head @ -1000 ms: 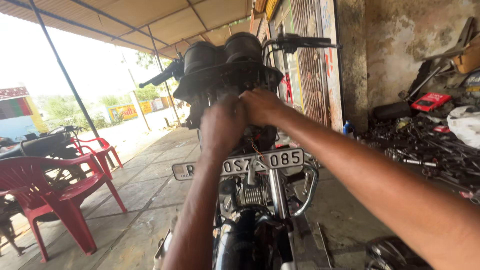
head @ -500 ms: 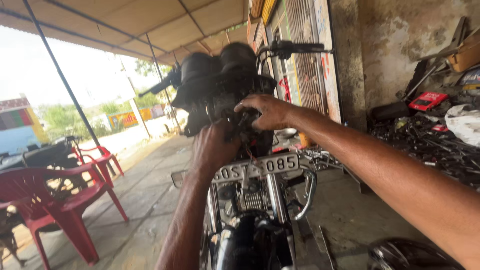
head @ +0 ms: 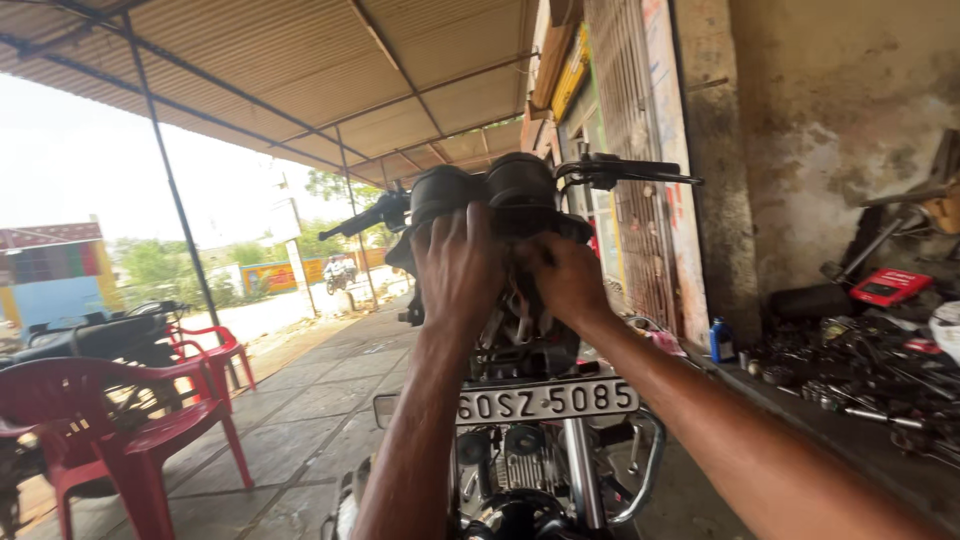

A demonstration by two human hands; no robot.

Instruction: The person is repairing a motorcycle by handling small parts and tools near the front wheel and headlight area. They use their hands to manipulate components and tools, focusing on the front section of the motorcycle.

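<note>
A motorcycle stands facing me, its white number plate (head: 548, 401) below a black headlight housing topped by two round gauges (head: 520, 180). My left hand (head: 455, 268) is laid on the left of the housing, fingers curled up over it just under the gauges. My right hand (head: 566, 282) grips the housing's right side, fingers tucked in by the wiring behind it. The two hands almost touch. The handlebar grips stick out at the left (head: 360, 218) and right (head: 640, 170). What my fingers pinch is hidden.
Red plastic chairs (head: 110, 420) and a parked motorcycle (head: 90, 335) stand at the left on the paved floor. On the right, a pile of dark metal parts (head: 860, 370), a red box (head: 890, 287) and a small blue bottle (head: 722, 340) lie along the wall.
My left hand has come up from near the number plate onto the housing. My right hand has shifted slightly down and in beside it.
</note>
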